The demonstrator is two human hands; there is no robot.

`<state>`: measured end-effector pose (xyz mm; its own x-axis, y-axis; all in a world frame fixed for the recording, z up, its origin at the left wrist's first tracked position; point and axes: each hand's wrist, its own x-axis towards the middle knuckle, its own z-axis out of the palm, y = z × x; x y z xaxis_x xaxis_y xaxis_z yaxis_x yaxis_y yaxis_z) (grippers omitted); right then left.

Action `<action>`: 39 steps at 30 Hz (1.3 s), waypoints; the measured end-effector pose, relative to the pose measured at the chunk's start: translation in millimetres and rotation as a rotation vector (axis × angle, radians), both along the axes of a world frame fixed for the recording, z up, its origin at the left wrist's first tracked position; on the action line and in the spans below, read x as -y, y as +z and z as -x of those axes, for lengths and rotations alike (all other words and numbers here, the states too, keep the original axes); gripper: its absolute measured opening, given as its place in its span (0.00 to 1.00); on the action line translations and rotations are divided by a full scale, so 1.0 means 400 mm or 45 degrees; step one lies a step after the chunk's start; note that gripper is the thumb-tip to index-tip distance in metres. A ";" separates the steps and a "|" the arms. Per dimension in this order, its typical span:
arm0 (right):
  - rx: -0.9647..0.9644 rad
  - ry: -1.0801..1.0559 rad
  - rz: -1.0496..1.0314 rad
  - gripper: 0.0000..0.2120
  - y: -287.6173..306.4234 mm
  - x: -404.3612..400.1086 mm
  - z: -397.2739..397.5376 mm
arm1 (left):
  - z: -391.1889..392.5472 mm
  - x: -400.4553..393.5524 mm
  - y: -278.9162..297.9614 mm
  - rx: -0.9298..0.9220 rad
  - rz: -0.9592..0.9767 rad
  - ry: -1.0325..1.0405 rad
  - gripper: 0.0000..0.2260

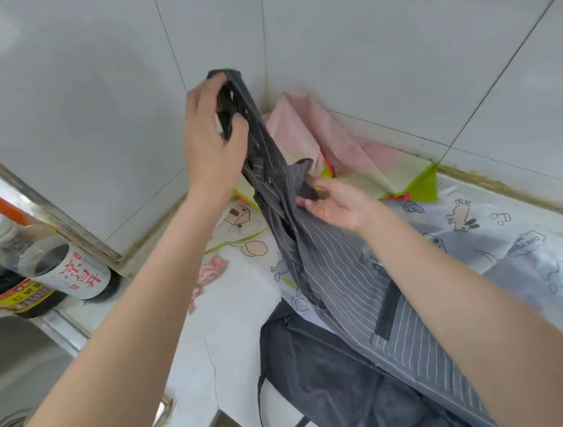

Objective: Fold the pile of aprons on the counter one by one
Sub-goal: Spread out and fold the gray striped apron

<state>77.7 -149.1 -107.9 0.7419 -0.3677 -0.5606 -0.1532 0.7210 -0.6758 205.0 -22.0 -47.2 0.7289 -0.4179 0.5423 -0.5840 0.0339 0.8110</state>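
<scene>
Four aprons counted on the white stone bench (233, 315): one grey pinstriped cloth apron (341, 275), one plain dark charcoal apron (316, 383) with thin black straps, one translucent white plastic apron (487, 233) printed with cartoon animals, one pink and lime-green apron (345, 146) crumpled into the tiled corner. Two hands, two dark sauce bottles.

Grey pinstriped apron lifted at its top end, bunched and twisted into a narrow rope near the wall, widening lower down into a flat striped panel with a dark band across it; lower part draped over the plain dark charcoal apron at the bench's near edge and over the cartoon-printed one.

Left hand (210, 129) raised near the wall tiles, fingers curled round the bunched top with its dark straps. Right hand (334, 204) lower and just to the right, palm up, fingertips pinching a dark fold of the same apron.

Two dark sauce bottles (66, 274) with white and red labels lying tilted at far left, beside a steel sink rim (62, 329).
</scene>
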 end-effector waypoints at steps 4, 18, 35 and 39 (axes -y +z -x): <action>-0.476 -0.013 0.852 0.24 -0.056 -0.039 -0.008 | -0.069 -0.043 -0.150 0.032 -0.618 0.242 0.19; -0.497 0.590 1.753 0.08 -0.212 -0.215 0.004 | 0.032 -0.181 -0.359 -1.391 -1.039 -0.287 0.03; -0.495 1.090 2.026 0.18 -0.263 -0.281 -0.024 | 0.019 -0.129 -0.407 -0.633 -1.156 0.275 0.09; -0.570 1.212 1.948 0.27 -0.277 -0.286 -0.041 | 0.014 -0.155 -0.419 -0.952 -0.933 0.263 0.04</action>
